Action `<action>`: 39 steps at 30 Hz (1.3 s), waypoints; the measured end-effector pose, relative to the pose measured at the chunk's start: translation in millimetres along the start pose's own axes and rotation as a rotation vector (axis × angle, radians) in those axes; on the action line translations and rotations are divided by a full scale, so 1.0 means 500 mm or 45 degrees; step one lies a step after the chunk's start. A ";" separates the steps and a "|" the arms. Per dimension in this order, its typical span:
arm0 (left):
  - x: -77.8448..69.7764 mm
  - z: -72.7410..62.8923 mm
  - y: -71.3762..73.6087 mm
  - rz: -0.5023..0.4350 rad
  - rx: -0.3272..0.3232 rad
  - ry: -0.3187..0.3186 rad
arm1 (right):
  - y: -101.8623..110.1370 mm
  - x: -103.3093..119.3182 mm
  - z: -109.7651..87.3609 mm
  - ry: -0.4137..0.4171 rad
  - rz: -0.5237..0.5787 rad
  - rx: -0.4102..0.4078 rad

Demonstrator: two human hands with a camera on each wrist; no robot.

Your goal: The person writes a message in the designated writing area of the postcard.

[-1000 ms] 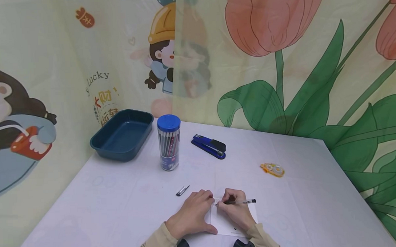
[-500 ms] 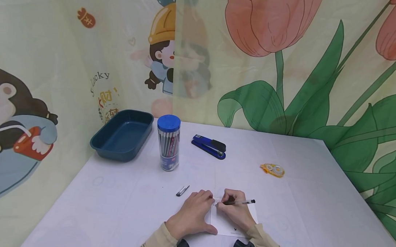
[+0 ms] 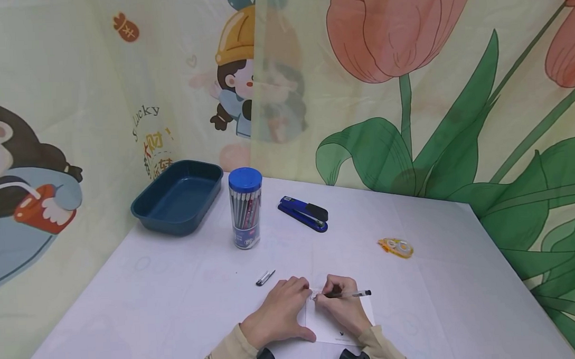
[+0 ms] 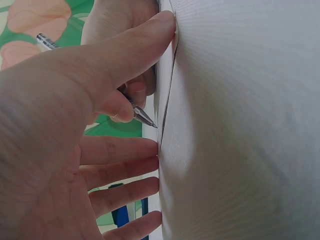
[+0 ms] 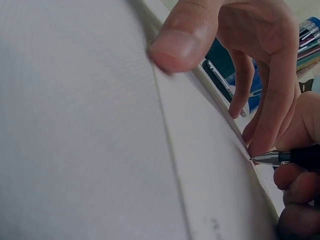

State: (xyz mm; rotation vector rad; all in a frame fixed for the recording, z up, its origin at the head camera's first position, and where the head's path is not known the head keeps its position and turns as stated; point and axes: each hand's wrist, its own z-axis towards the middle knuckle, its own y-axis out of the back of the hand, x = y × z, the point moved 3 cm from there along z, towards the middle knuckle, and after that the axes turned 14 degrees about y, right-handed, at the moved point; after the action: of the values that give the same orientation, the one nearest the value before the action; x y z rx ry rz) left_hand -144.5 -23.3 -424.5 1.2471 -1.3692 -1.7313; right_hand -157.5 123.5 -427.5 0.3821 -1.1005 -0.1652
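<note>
A white sheet of paper [image 3: 325,327] lies on the table in front of the person, a small black mark near its lower edge. My left hand [image 3: 281,313] rests along its left side; thumb and fingers are spread, their tips touching down in the left wrist view. My right hand [image 3: 347,308] pinches a black-and-clear pen [image 3: 360,293] near its point. In the right wrist view the metal tip of the pen [image 5: 267,159] meets the paper [image 5: 195,125] close to the left fingertips. Any fresh writing is too small to read.
A clear pen cap [image 3: 265,278] with a dark end lies left of the hands. Farther back are a dark blue tray [image 3: 178,225], a blue-lidded tub of pencils [image 3: 245,223] and a blue stapler [image 3: 303,213]. An orange correction tape [image 3: 396,247] lies to the right.
The back end of the pen shifts very slightly while the right hand stays at the same spot on the paper. The left hand has not visibly moved.
</note>
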 end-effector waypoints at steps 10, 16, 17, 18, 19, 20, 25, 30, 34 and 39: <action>0.001 -0.001 0.000 -0.008 -0.005 -0.005 | -0.001 0.006 0.001 0.002 -0.014 -0.008; 0.002 -0.002 -0.001 -0.013 -0.006 -0.006 | 0.000 0.005 0.001 0.014 -0.020 0.000; 0.002 -0.001 -0.001 -0.013 -0.006 -0.006 | 0.000 0.004 0.001 0.014 -0.023 0.001; 0.002 -0.001 0.000 -0.014 -0.005 -0.005 | 0.000 0.004 0.002 0.011 -0.022 0.002; 0.002 -0.001 0.000 -0.015 -0.004 -0.004 | 0.000 0.004 0.002 0.008 -0.022 0.004; 0.002 -0.001 0.000 -0.015 -0.002 -0.002 | 0.000 0.003 0.002 0.005 -0.021 0.005; 0.002 0.000 0.000 -0.018 0.006 0.001 | 0.000 0.002 0.002 -0.007 -0.018 0.011; 0.001 0.000 0.000 -0.013 0.008 -0.002 | -0.001 0.003 0.002 -0.009 -0.020 0.019; 0.002 0.000 0.001 -0.015 0.002 -0.003 | 0.000 0.004 0.002 -0.014 -0.013 0.016; 0.002 -0.001 0.001 -0.013 0.000 -0.005 | 0.001 0.005 0.002 -0.012 -0.014 0.011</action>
State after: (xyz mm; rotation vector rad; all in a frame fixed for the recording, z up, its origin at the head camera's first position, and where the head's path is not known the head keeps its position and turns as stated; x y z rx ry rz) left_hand -144.4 -24.4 -424.3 1.2535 -1.3673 -1.7420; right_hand -157.4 122.7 -425.0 0.3955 -1.1091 -0.1717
